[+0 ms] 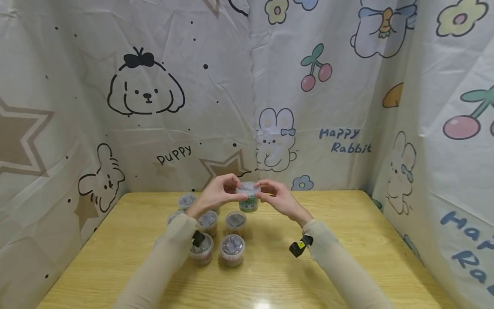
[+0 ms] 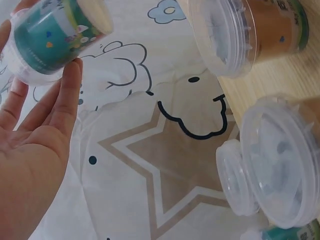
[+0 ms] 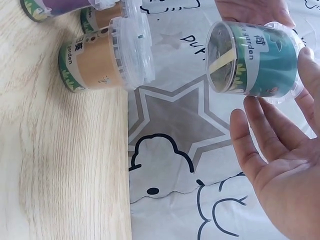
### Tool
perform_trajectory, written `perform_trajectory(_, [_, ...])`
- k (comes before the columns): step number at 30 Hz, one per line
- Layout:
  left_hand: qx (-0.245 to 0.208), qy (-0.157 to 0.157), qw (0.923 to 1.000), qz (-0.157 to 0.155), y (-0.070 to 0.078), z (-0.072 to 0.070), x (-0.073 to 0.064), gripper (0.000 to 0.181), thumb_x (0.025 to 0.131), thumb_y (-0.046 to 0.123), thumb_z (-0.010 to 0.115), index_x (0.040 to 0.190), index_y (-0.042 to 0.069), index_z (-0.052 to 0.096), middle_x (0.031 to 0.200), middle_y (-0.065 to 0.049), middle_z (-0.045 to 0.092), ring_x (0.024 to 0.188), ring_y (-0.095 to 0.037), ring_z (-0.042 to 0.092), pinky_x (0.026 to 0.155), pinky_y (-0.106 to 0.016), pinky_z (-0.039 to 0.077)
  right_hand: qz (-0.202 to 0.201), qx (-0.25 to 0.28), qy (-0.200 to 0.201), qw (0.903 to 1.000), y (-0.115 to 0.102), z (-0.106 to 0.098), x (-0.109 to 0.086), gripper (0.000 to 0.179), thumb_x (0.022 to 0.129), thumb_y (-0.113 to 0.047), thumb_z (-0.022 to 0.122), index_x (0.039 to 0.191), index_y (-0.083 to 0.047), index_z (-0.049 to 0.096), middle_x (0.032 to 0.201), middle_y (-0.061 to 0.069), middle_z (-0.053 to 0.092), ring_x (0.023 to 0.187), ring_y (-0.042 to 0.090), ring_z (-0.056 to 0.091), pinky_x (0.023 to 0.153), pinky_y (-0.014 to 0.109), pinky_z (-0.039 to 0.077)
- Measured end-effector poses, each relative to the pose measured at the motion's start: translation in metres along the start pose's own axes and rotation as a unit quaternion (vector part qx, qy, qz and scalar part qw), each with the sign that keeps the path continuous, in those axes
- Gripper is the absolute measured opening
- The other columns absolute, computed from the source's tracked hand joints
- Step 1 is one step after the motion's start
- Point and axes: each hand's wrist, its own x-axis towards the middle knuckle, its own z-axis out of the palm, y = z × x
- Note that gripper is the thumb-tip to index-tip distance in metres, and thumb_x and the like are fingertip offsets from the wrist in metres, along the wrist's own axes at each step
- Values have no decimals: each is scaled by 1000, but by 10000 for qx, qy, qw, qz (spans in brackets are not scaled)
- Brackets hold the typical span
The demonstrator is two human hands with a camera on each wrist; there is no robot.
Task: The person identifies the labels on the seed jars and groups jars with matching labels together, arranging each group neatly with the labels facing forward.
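A clear plastic cup (image 1: 248, 203) with a green printed label and a clear lid (image 1: 248, 187) is held up near the table's back edge. My left hand (image 1: 221, 192) grips the lid's rim from the left, thumb at the front. From the right, my right hand (image 1: 280, 198) pinches the same rim. In the left wrist view the cup (image 2: 60, 35) is tilted by the camera angle, with fingers of the left hand (image 2: 42, 132) against its lid end. The right wrist view shows the cup (image 3: 260, 60) beside the right hand (image 3: 290, 170), with a pale strip visible through its base.
Several lidded cups stand on the wooden table (image 1: 308, 240) at left and centre, including a near cup (image 1: 232, 251) and one behind it (image 1: 236, 221). Some are partly hidden by my left arm. Orange contents show in one cup (image 3: 95, 60). A printed curtain (image 1: 216, 128) encloses the table.
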Motion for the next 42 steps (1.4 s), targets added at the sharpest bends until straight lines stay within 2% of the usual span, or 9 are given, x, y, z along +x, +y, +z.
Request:
perform_trajectory(3, [175, -38, 9998, 45, -1, -4, 0, 29, 81, 26, 82, 94, 11, 60, 88, -5, 68, 74, -17, 64, 67, -29, 55, 26, -163, 6, 9999, -2, 2, 1, 28, 97, -15, 62, 125, -8, 61, 129, 16, 62, 113, 29, 62, 91, 40, 54])
perform_trajectory(6, [353, -11, 9993, 123, -3, -7, 1, 28, 81, 25, 82, 93, 10, 61, 86, -5, 66, 72, -17, 62, 67, -28, 54, -112, -426, 108, 9990, -6, 5, 3, 29, 97, -16, 63, 124, -7, 63, 130, 15, 62, 114, 30, 62, 92, 42, 54])
perform_trajectory(11, [479, -6, 9988, 59, -7, -9, -1, 29, 81, 23, 82, 93, 7, 61, 89, -7, 66, 79, -19, 67, 76, -31, 56, -320, -828, 203, 9958, -7, 10, 6, 30, 94, -14, 67, 122, -5, 64, 128, 15, 63, 115, 30, 62, 90, 42, 55])
perform_trajectory(18, [848, 183, 9962, -9, -11, -11, -2, 24, 80, 21, 82, 89, 12, 61, 88, -3, 67, 78, -14, 66, 73, -29, 56, -656, -1226, 498, 9890, 31, 18, 24, 24, 90, -24, 72, 112, -17, 66, 117, 3, 69, 108, 22, 66, 85, 36, 58])
perform_trajectory(24, [1131, 252, 9931, -191, -13, -12, 1, 22, 82, 23, 81, 90, 13, 63, 94, -3, 70, 89, -15, 69, 81, -33, 57, -646, -1380, 633, 9863, 35, 22, 30, 24, 89, -25, 72, 111, -16, 65, 114, 6, 71, 108, 29, 67, 85, 39, 57])
perform_trajectory(31, [1691, 50, 9842, -526, -21, -10, 7, 22, 84, 25, 79, 93, 12, 65, 94, -4, 73, 86, -14, 69, 75, -31, 57, -493, -1546, 573, 9851, 46, 26, 39, 25, 89, -24, 72, 111, -14, 65, 113, 4, 69, 106, 25, 67, 84, 34, 58])
perform_trajectory(42, [2319, 68, 9695, -794, -27, -8, 11, 22, 85, 19, 78, 103, 7, 71, 93, -6, 74, 74, -12, 67, 66, -27, 54, -301, -1700, 564, 9834, 57, 36, 53, 24, 89, -24, 73, 110, -14, 66, 111, 4, 68, 102, 19, 67, 85, 34, 57])
